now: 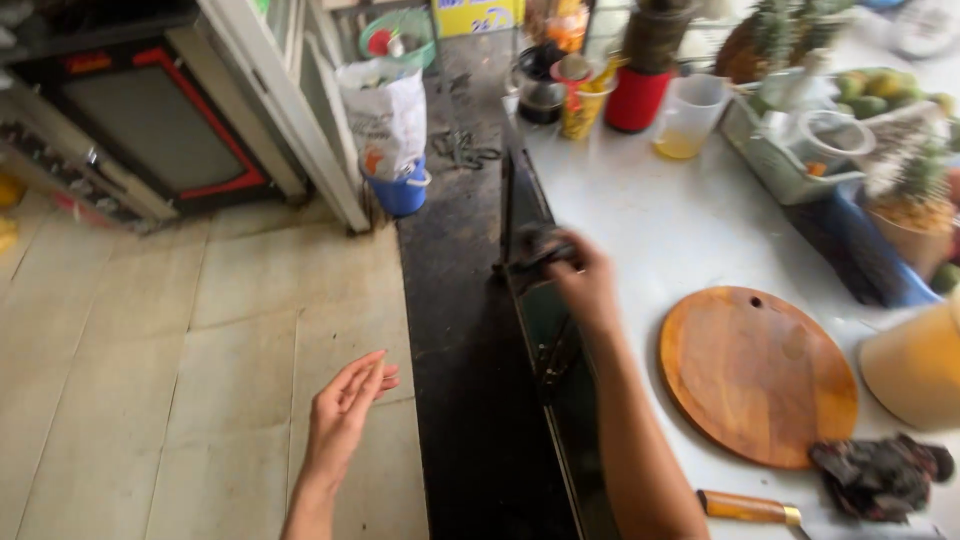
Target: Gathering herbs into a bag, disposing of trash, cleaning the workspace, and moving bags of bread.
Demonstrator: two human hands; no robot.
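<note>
The right hand (pixel 583 283) grips a dark blurred object (pixel 540 250) at the white counter's (pixel 650 230) left edge, while the left hand (pixel 345 408) hangs open over the floor (pixel 150 350).

Right hand (pixel 585 285) grips dark cloth (pixel 535 248) at counter (pixel 650 220) edge

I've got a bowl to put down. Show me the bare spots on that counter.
Widest bare patch: white counter between the right hand, the measuring jug and the round board. A thin strip runs along the counter edge left of the board. The back and right side are crowded: tray, fruit, pots. Knife and rag fill the near corner.
</note>
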